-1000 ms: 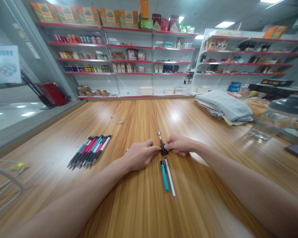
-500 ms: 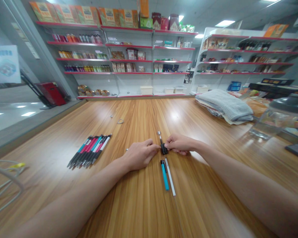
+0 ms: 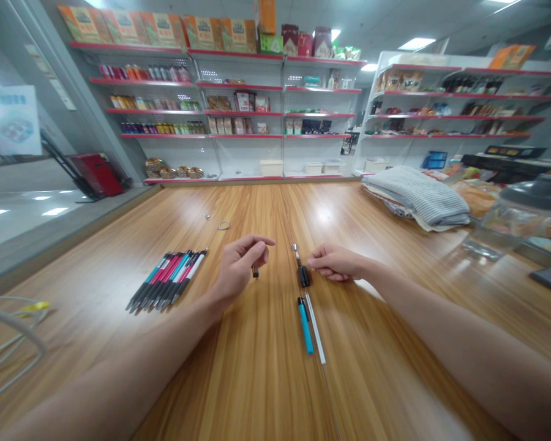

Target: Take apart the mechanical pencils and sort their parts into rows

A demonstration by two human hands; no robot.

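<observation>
Dial centred on the pair of short black sleeves [image 3: 304,276], 12 pointing at the shelves.

Sleeves: side by side, lying on the wood-grain table [image 3: 239,380].

Left hand [image 3: 241,263]: between 9 and 10 o'clock, apart from the sleeves. Thumb and forefinger close together, narrow, other fingers curled under. A small dark piece [image 3: 256,272] with a metallic-looking end shows below these fingers; I cannot tell, standing here, whether it is gripped or lies on the table.

Right hand [image 3: 335,263]: between 2 and 3 o'clock, fingers curled in, fingertips narrow and just beside the sleeves. Whether anything sits inside the curl, I cannot tell.

In line with the sleeves: small silver part [image 3: 294,247] between 11 and 12; turquoise barrel [image 3: 305,329] with a black end at 6; slim white rod [image 3: 315,327] between 5 and 6, near the barrel and roughly parallel to it.

Further out: row of pens [image 3: 168,278] at 9, slanted, tips toward 8; metal ring [image 3: 223,226] at 10, with a tiny shiny piece [image 3: 206,215] beyond it. Folded striped cloth [image 3: 417,196] at 2; clear jar [image 3: 491,229] with grey lid between 2 and 3. Stocked shelves [image 3: 245,150] across 12.
</observation>
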